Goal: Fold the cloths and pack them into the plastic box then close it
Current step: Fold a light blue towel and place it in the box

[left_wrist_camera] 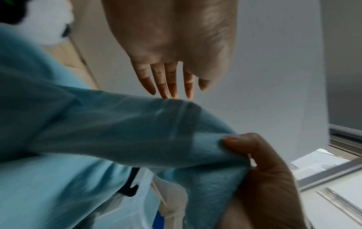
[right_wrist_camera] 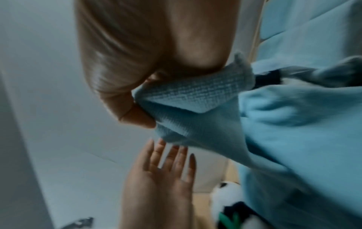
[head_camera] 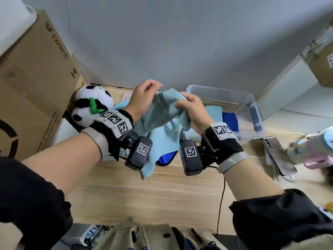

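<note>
A light blue cloth [head_camera: 162,120] is lifted off the wooden table [head_camera: 144,195], its lower corner hanging down to the tabletop. My right hand [head_camera: 191,107] grips a bunched edge of the cloth [right_wrist_camera: 195,100] between thumb and curled fingers. My left hand [head_camera: 146,98] is beside it with straight fingers [left_wrist_camera: 168,86] just above the cloth's top fold [left_wrist_camera: 117,131], holding nothing. A dark blue cloth [head_camera: 165,159] lies under the hanging one. The clear plastic box [head_camera: 252,109] stands open at the back right, with more blue fabric [head_camera: 230,121] at its near side.
A panda plush [head_camera: 91,105] sits at the back left against a large cardboard box [head_camera: 36,87]. A phone [head_camera: 277,156] and a pastel bottle [head_camera: 310,150] lie at the right. A thin black cable [head_camera: 221,195] runs across the table's front. A grey wall rises close behind.
</note>
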